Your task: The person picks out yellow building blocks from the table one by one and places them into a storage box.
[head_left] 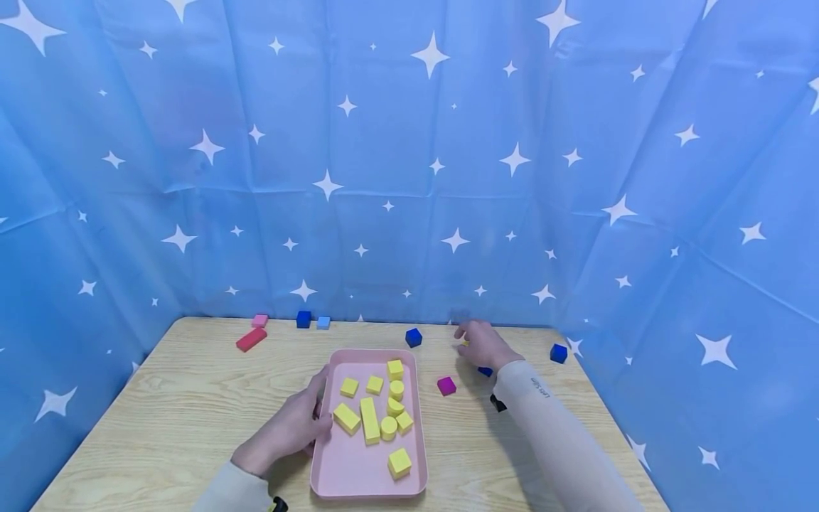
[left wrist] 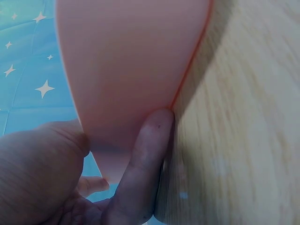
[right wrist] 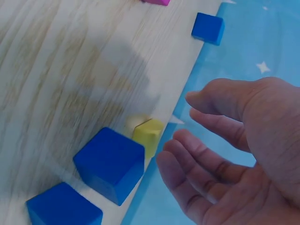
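My left hand grips the left rim of a pink tray, thumb over the edge. In the left wrist view the thumb and fingers pinch the tray's side wall close over the table. Several yellow blocks lie in the tray, among them a long bar, cubes and cylinders. Towards the back right, my right hand hovers by a small yellow block, its fingers spread and slightly bent with nothing between them. A blue cube sits right beside that yellow block.
Right of the tray lies a magenta block. Blue cubes stand at the back and right edge. A red bar, a pink block, a dark blue cube and a light blue block lie back left. Star-patterned curtains enclose the table.
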Motion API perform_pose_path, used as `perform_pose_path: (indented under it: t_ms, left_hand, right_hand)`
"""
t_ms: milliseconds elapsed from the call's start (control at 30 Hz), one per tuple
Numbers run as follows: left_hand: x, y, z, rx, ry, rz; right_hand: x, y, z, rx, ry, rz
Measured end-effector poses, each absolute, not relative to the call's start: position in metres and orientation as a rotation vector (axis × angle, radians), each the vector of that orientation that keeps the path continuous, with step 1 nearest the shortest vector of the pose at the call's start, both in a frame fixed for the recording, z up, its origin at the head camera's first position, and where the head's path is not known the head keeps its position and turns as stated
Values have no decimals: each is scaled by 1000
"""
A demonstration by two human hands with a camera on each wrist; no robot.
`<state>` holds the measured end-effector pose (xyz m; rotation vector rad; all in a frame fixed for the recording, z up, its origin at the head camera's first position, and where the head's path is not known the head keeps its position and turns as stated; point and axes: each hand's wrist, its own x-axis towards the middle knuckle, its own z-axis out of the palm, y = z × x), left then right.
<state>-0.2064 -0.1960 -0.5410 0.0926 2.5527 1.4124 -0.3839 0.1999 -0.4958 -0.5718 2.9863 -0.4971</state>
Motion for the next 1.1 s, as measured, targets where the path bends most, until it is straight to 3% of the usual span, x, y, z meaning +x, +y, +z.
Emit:
perform_pose_path:
  t_ms: [633, 1100]
  left_hand:
    - [-207, -196, -542, 88, 2533, 1431]
    - [-206, -197, -543, 97, 2540, 1424]
  right_hand:
    - [-387, 211, -511, -336, 2984, -525]
    - [-388, 210, -515, -351, 2880, -426]
